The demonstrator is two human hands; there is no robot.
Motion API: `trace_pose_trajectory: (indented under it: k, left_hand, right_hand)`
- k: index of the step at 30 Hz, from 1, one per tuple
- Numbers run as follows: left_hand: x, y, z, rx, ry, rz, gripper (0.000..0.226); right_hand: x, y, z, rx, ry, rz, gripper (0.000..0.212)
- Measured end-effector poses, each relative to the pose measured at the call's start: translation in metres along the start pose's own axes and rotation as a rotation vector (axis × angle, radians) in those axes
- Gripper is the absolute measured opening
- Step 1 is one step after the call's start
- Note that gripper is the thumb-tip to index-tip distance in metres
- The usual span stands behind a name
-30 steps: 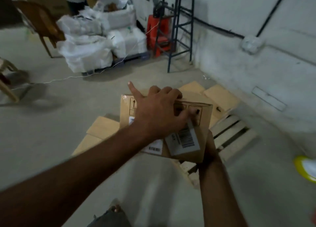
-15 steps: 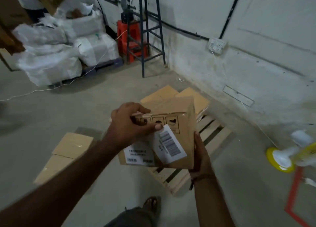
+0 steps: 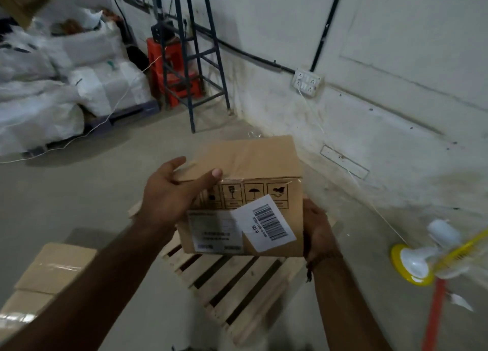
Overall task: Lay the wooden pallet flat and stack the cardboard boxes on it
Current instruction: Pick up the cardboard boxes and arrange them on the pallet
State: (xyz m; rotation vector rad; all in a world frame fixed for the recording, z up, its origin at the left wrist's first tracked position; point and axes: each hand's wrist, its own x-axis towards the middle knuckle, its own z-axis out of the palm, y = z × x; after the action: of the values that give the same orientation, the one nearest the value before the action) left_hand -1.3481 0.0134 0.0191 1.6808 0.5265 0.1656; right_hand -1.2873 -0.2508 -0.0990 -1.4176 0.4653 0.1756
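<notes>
I hold a taped cardboard box (image 3: 248, 163) with a barcode label in the air over the wooden pallet (image 3: 232, 279), which lies flat on the floor below it. My left hand (image 3: 171, 192) grips the box's upper left corner, thumb across the front face. My right hand (image 3: 317, 229) clasps its right side from below. Two more cardboard boxes (image 3: 50, 268) sit on the floor at the lower left. Any boxes on the far part of the pallet are hidden behind the held box.
A white wall runs along the right, with a socket plate (image 3: 306, 82) and a thin wire. A blue metal stool (image 3: 190, 52) and red crates (image 3: 174, 73) stand in the corner. White sacks (image 3: 52, 86) pile at left. A yellow-and-white fan (image 3: 420, 255) stands at right.
The box has risen and turned, so its taped top now faces me. The view has swung right and closer to the pallet. My left thumb has shifted onto the front face.
</notes>
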Motion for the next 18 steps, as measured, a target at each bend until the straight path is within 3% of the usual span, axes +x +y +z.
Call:
trace_pose_trajectory:
  k: [2, 8, 14, 18]
  left_hand:
    - [0.007, 0.007, 0.027, -0.041, 0.062, 0.014, 0.117]
    - [-0.003, 0.015, 0.126, -0.122, 0.247, -0.008, 0.086]
    - [-0.014, 0.019, 0.214, -0.152, 0.429, 0.032, 0.106]
    - [-0.018, 0.015, 0.23, -0.086, 0.369, -0.007, 0.132]
  right_hand:
    - [0.023, -0.017, -0.006, -0.048, -0.025, 0.081, 0.052]
    - [0.097, -0.095, -0.054, 0.026, -0.534, 0.19, 0.085]
    - [0.153, -0.155, -0.086, 0.056, -0.74, 0.204, 0.062]
    - [0.179, -0.166, -0.082, 0.068, -0.831, 0.193, 0.094]
